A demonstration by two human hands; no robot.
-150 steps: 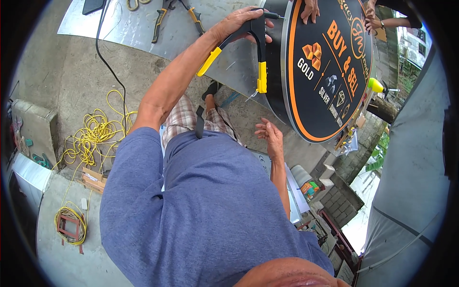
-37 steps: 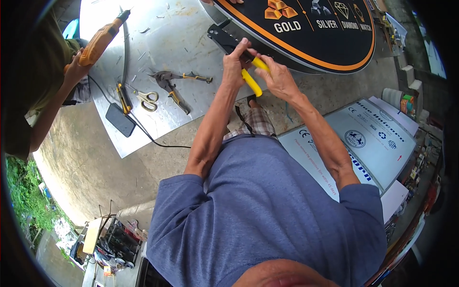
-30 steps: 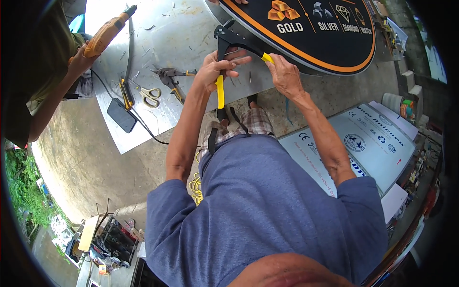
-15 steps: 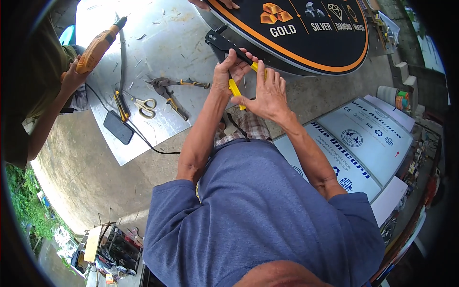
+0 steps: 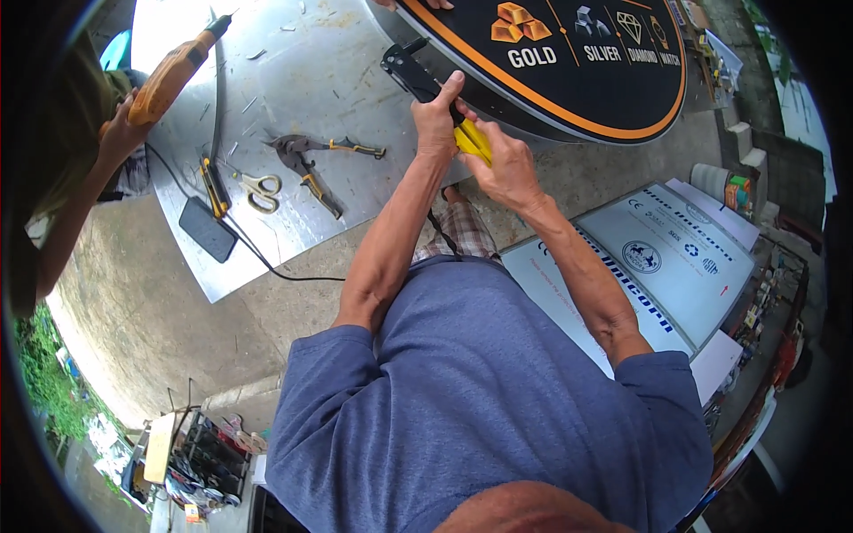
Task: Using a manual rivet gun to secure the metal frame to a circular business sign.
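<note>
A black hand riveter [image 5: 414,73] with yellow handles is held between both my hands, its head beside the side wall of a round black sign [image 5: 569,84] with an orange ring. My left hand [image 5: 436,124] is closed around the tool's body, thumb up along it. Lower down, my right hand [image 5: 506,169] wraps the yellow handles, which are pressed together. The nose of the riveter points at the sign's side; whether it touches there I cannot tell. Tin snips [image 5: 306,169] lie on the metal sheet left of my left forearm.
On the metal-topped table [image 5: 267,98] rest scissors [image 5: 260,193], a utility knife [image 5: 214,188], a phone [image 5: 208,229] and metal scraps. At left another person's hand [image 5: 124,124] holds an orange drill [image 5: 173,80]. Wrapped panels [image 5: 640,258] lie at right.
The riveter's handles have come together from being spread apart, and my right hand has gone from open fingers to a closed grip. My left hand has moved slightly right.
</note>
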